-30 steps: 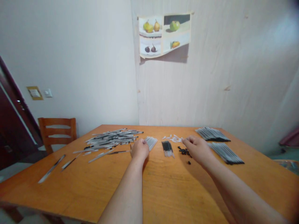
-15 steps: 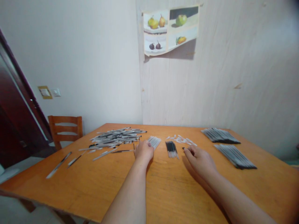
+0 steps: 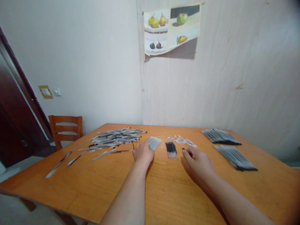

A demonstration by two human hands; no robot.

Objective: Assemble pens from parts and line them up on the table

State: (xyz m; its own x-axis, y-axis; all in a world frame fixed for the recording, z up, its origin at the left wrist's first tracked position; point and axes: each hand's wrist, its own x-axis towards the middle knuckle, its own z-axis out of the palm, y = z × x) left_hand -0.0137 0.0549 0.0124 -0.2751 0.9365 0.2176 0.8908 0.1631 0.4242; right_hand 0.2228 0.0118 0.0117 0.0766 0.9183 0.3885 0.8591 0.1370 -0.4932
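Observation:
My left hand (image 3: 143, 152) rests at the near left end of a row of clear tubes (image 3: 154, 142), its fingers on them and partly hidden. My right hand (image 3: 197, 159) is closed in a pinch on a small black piece (image 3: 183, 149) that sticks out past the fingertips. Between the hands lies a neat row of black refills (image 3: 171, 149) with pale lower ends. Just behind it small white caps (image 3: 184, 140) are scattered.
A large heap of pens (image 3: 119, 137) lies at the left, with loose pens (image 3: 58, 165) nearer. Two rows of pens (image 3: 220, 136) (image 3: 236, 157) lie at the right of the wooden table (image 3: 112, 193). A chair (image 3: 66, 128) stands behind the left edge.
Both hands have shifted very slightly to the left in view. Otherwise the objects on the table look the same.

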